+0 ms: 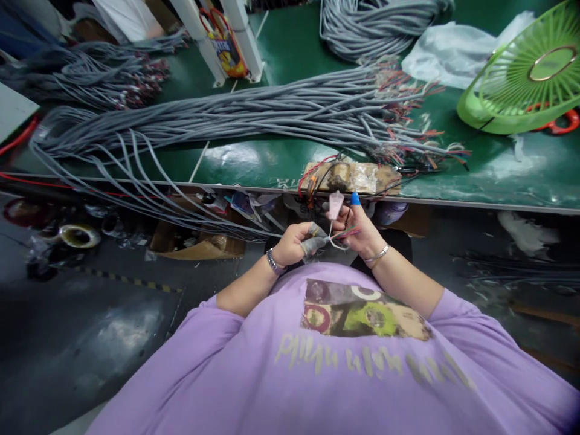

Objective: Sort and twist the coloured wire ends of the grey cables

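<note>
Wires (352, 231) splay just short of the bench (254, 163), left hand (294, 243) with thumb and finger closed on the cable (265, 234) at their nine o'clock, right hand (362, 232) part-curled at three with a pink piece (336, 205) in its fingers, blue-capped thumb (356, 199) up; whether it grips the wires too can't be told. Best handling would pinch close to the fan-out and spread each wire apart, well clear of the block (365, 177) at twelve o'clock.
</note>
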Motion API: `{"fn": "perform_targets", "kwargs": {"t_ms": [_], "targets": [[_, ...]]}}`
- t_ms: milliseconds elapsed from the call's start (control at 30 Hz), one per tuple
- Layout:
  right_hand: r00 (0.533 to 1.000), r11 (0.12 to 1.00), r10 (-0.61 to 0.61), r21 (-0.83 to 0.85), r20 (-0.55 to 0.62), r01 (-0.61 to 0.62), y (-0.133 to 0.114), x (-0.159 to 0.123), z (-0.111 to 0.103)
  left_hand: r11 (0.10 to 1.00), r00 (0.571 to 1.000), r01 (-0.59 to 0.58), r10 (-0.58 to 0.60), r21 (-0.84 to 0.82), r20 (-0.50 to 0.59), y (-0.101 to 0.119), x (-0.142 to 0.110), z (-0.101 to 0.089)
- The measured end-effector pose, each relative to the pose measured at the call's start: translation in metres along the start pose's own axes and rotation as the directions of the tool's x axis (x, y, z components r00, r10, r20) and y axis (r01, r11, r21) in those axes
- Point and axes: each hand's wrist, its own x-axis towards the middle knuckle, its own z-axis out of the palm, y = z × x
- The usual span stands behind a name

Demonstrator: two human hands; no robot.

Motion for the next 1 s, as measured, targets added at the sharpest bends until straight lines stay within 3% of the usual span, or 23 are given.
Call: {"fn": "perform_targets", "kwargs": {"t_ms": [100, 167, 233, 333, 467, 567, 733, 800, 867, 933, 1000], "targets": [[1.0, 0.999, 0.021, -0.034, -0.014, -0.022, 0.002, -0.005, -0.007, 0.997, 0.992, -0.031, 0.023, 0.068, 0.12, 0.002, -0.019, 0.001], [1.0, 0.998, 0.021, -0.065, -0.016, -0.022, 0.004, -0.009, -0.011, 0.996, 0.99, -0.032, 0.02, 0.089, 0.137, 0.0, -0.028, 0.002], [1.0, 0.994, -0.021, -0.106, 0.007, 0.021, 0.007, -0.013, -0.014, 0.999, 1.0, 0.01, -0.01, 0.039, -0.001, -0.003, -0.032, 0.002], [0.988, 0.974, -0.105, -0.19, 0.113, 0.125, 0.01, -0.024, -0.017, 0.995, 0.969, 0.047, -0.067, -0.089, -0.236, -0.007, -0.032, 0.0], [0.958, 0.906, -0.101, -0.373, 0.27, 0.2, 0.015, -0.038, -0.012, 0.99, 0.963, 0.069, -0.098, -0.124, -0.251, -0.007, -0.032, -0.002], [0.928, 0.783, -0.144, -0.534, 0.343, 0.319, 0.019, -0.045, -0.005, 0.994, 0.968, 0.074, -0.091, -0.084, -0.235, -0.007, -0.033, 0.003], [0.853, 0.379, -0.313, -0.768, 0.418, 0.516, 0.02, -0.05, 0.004, 0.997, 0.975, 0.056, -0.065, -0.047, -0.214, -0.007, -0.032, 0.007], [0.818, 0.268, -0.337, -0.786, 0.466, 0.558, 0.016, -0.051, 0.005, 0.991, 0.985, 0.11, -0.119, -0.08, -0.126, -0.004, -0.031, 0.002], [0.793, 0.223, -0.33, -0.774, 0.512, 0.593, 0.011, -0.052, 0.004, 0.968, 0.974, 0.222, -0.216, -0.115, 0.066, 0.001, -0.029, -0.005], [0.786, 0.248, -0.29, -0.751, 0.546, 0.612, 0.006, -0.052, 0.004, 0.935, 0.913, 0.338, -0.296, -0.111, 0.282, 0.006, -0.027, -0.013], [0.801, 0.351, -0.234, -0.721, 0.551, 0.598, 0.003, -0.052, 0.003, 0.92, 0.854, 0.385, -0.326, -0.07, 0.406, 0.011, -0.024, -0.018]]}}
